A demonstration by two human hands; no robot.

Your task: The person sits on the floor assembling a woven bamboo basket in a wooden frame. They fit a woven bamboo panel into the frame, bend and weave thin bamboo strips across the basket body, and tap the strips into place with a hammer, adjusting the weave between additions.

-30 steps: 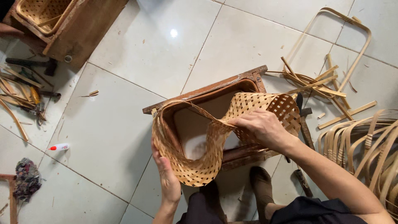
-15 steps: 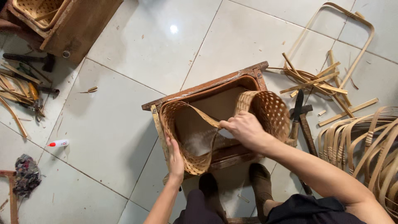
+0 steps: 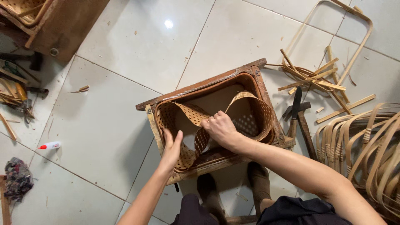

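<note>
From above, a woven bamboo strip (image 3: 250,109) sits curled inside a wooden frame mould (image 3: 200,88) on the tiled floor (image 3: 116,125). The right hand (image 3: 221,130) is clenched around the strip where it folds inward. The left hand (image 3: 172,146) lies flat and open-fingered against the strip's near wall. A hammer (image 3: 301,121) rests just beside the mould.

The right hand (image 3: 221,130) grips a woven cane strip (image 3: 250,121) inside a wooden frame (image 3: 200,85). The left hand (image 3: 171,146) presses flat on the strip's near left part.
</note>
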